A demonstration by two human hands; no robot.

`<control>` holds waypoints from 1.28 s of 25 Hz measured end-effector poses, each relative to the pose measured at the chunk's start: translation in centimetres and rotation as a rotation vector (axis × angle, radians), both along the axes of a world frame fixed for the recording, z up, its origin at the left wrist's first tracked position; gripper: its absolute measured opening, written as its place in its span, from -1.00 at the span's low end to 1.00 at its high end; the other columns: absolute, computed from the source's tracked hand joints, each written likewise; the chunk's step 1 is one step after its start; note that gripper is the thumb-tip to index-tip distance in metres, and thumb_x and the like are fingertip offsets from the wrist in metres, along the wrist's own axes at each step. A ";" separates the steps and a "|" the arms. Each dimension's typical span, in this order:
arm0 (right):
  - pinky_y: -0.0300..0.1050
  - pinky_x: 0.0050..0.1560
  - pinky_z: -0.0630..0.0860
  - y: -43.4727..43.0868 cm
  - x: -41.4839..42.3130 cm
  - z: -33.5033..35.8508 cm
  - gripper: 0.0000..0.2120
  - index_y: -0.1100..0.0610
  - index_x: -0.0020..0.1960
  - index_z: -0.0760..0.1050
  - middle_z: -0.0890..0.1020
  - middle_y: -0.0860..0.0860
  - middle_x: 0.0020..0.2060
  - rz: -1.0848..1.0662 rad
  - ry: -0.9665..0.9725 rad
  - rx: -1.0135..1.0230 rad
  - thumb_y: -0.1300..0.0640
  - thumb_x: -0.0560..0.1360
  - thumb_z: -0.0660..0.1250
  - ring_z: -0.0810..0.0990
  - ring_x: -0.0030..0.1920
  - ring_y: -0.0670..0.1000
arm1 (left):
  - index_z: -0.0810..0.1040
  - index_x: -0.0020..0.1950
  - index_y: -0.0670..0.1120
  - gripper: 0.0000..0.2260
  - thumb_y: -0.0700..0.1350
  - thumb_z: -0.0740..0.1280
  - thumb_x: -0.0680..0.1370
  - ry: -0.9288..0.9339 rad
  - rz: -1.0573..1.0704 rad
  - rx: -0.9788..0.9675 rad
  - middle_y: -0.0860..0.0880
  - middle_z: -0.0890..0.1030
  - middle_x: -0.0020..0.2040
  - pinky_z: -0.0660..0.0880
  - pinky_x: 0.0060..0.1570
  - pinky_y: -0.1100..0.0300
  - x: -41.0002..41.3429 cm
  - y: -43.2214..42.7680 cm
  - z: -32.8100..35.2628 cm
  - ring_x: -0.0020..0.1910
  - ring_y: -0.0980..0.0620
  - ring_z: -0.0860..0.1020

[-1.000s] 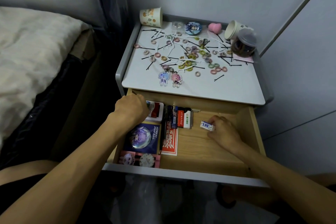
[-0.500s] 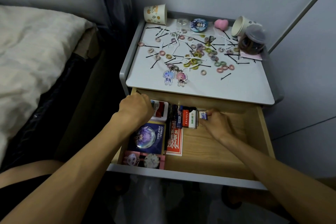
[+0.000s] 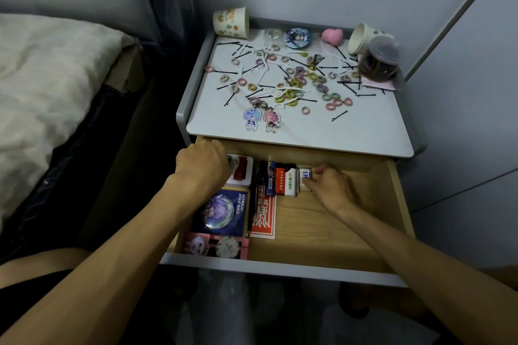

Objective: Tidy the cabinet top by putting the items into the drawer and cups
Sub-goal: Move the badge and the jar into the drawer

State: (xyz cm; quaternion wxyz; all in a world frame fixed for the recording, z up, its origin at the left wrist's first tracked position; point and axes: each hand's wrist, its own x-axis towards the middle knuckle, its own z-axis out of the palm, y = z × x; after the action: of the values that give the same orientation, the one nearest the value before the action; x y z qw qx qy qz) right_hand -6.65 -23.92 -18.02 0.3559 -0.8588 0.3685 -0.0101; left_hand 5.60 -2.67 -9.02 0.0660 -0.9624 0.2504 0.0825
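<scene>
Small white box with blue lettering (image 3: 305, 175) is at the back of the open wooden drawer (image 3: 322, 232), pinched by the right hand (image 3: 330, 190) next to the red-and-white packs (image 3: 283, 180). Left hand (image 3: 203, 168) is curled at the back-left, can't tell if it's holding anything.

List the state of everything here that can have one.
drawer, pulled open.
orange-print cup, upright.
white cup, tipped on its side.
clear jar, lid on.
right hand, pinches the small white box.
left hand, fingers curled; what it holds is hidden.
</scene>
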 end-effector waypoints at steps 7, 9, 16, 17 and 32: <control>-0.05 -0.15 0.61 -0.1 -2.1 6.3 -0.90 -0.01 -0.08 0.59 0.62 -0.13 -0.27 0.156 -0.070 -0.071 0.17 0.46 0.38 0.63 -0.24 -0.06 | 0.48 0.02 0.02 -0.78 0.14 0.23 0.54 0.153 -0.075 -0.384 -0.10 0.65 -0.07 0.50 -0.09 0.05 -0.5 -2.1 2.9 -0.05 -0.17 0.60; -0.15 -0.22 0.55 -0.5 -2.1 9.3 -0.89 0.00 -0.06 0.59 0.61 -0.13 -0.27 0.201 -0.149 -0.030 0.19 0.49 0.36 0.60 -0.29 -0.12 | 0.48 -0.06 0.08 -0.85 0.14 0.27 0.52 0.255 -0.091 -0.561 -0.02 0.66 -0.19 0.54 -0.10 0.04 -0.4 -3.2 4.2 -0.18 -0.06 0.63; -0.20 -0.13 0.51 -9.8 3.2 15.7 -0.89 0.02 0.00 0.58 0.64 -0.08 -0.11 0.089 -0.362 -0.108 0.15 0.48 0.40 0.60 -0.12 -0.08 | 0.55 -0.03 -0.07 -0.90 -0.05 0.32 0.58 0.527 -0.095 -0.903 -0.02 0.68 -0.26 0.62 -0.20 0.05 0.6 -9.4 8.7 -0.34 0.05 0.65; -0.15 -0.07 0.53 -11.1 4.2 15.8 -0.86 0.06 0.02 0.57 0.62 -0.06 -0.06 0.071 -0.362 -0.224 0.13 0.47 0.42 0.60 -0.06 -0.05 | 0.56 -0.03 -0.08 -0.90 -0.06 0.32 0.59 0.553 -0.073 -0.921 -0.03 0.68 -0.24 0.62 -0.18 0.04 0.9 -9.8 8.7 -0.31 0.02 0.66; -0.04 0.13 0.44 -22.5 10.8 13.0 -0.27 0.05 0.42 0.27 0.36 0.13 0.29 0.133 -0.251 -0.620 -0.14 0.37 0.47 0.38 0.27 0.14 | 0.46 0.31 -0.16 -0.64 -0.08 0.37 0.55 0.042 -0.120 -0.626 -0.21 0.56 0.20 0.39 -0.13 0.14 17.6 -27.5 5.8 0.04 -0.13 0.52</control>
State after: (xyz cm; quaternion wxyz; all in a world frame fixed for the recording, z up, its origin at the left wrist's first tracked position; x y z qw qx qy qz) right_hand 4.10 -46.40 -5.02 0.1203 -0.9403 0.2445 -0.2038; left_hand 23.15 -30.21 -3.23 -0.2336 -0.9177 0.3210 0.0171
